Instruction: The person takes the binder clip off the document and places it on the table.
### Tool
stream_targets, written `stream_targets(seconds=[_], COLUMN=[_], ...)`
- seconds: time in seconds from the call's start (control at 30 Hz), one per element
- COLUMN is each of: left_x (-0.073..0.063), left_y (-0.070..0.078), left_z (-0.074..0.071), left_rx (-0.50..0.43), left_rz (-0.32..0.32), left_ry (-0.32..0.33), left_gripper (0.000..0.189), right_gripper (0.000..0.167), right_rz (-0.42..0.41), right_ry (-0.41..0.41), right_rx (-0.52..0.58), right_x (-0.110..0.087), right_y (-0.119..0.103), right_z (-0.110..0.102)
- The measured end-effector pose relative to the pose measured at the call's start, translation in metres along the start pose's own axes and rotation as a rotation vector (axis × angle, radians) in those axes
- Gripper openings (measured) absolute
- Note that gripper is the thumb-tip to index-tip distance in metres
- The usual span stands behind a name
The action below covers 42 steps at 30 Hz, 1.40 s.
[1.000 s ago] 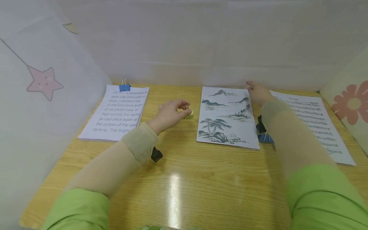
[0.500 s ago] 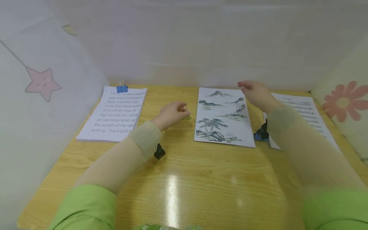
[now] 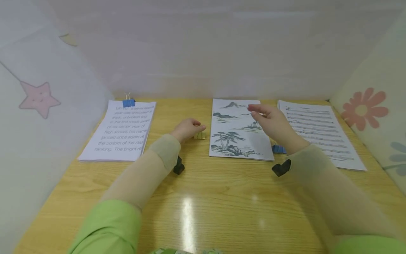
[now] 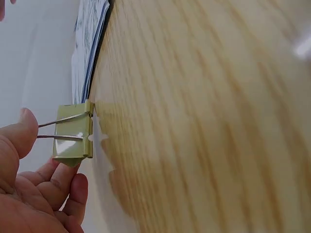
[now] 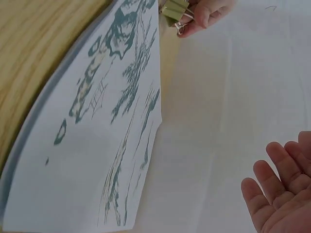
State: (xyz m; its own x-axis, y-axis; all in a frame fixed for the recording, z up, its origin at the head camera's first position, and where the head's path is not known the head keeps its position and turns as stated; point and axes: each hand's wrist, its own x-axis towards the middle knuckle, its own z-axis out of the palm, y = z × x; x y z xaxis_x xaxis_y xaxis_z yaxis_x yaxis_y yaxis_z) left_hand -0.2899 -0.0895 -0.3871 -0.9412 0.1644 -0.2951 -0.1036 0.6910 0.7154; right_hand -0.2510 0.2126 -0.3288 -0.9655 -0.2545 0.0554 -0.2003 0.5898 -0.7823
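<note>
My left hand (image 3: 185,130) pinches a yellow-green binder clip (image 4: 72,132) between thumb and fingers. In the left wrist view the thumb lies at the ends of its wire handles, with other fingers behind the body. The clip (image 3: 199,135) is low at the table, left of a stack of paper (image 3: 242,130) printed with an ink landscape. Above the upper right of that stack hovers my right hand (image 3: 271,121), fingers slightly bent, holding nothing. In the right wrist view its fingers (image 5: 272,182) are apart from the stack (image 5: 63,189).
At the left lies a stack of text pages (image 3: 117,134) with a blue binder clip (image 3: 129,102) on its top edge. Sheet music (image 3: 320,134) lies at the right. Another blue binder clip (image 3: 279,149) rests between it and the landscape stack. A pale cloth wall (image 3: 219,53) rises behind the table.
My right hand has moved left from beside the sheet music to above the landscape stack, uncovering the music pages. The left hand has kept its hold on the yellow-green binder clip.
</note>
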Motion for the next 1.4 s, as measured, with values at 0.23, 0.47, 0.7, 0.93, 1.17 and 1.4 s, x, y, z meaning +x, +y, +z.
stream_targets(seconds=[0.23, 0.47, 0.7, 0.93, 1.17, 1.4], left_x=[0.004, 0.000, -0.006, -0.026, -0.046, -0.054], left_y=[-0.007, -0.009, -0.015, -0.024, -0.058, -0.120], left_z=[0.001, -0.002, -0.011, -0.035, -0.080, -0.132], left_rx=[-0.026, -0.015, -0.121, -0.126, -0.166, -0.030], left_rz=[-0.028, -0.023, 0.027, 0.056, -0.013, -0.198], left_ry=[-0.012, -0.013, 0.017, 0.107, 0.223, 0.493], left_gripper=[0.047, 0.045, 0.050, 0.052, 0.058, 0.058], right_gripper=[0.040, 0.040, 0.042, 0.049, 0.049, 0.048], right_rz=[-0.046, -0.023, -0.012, -0.005, -0.007, -0.015], right_ry=[0.014, -0.032, -0.059, -0.149, -0.228, -0.239], right_rx=[0.083, 0.162, 0.236, 0.342, 0.372, 0.427], right_x=[0.003, 0.005, 0.006, 0.012, 0.020, 0.023], right_y=[-0.008, -0.017, -0.024, -0.033, -0.047, -0.054], right_z=[0.026, 0.051, 0.073, 0.099, 0.125, 0.142])
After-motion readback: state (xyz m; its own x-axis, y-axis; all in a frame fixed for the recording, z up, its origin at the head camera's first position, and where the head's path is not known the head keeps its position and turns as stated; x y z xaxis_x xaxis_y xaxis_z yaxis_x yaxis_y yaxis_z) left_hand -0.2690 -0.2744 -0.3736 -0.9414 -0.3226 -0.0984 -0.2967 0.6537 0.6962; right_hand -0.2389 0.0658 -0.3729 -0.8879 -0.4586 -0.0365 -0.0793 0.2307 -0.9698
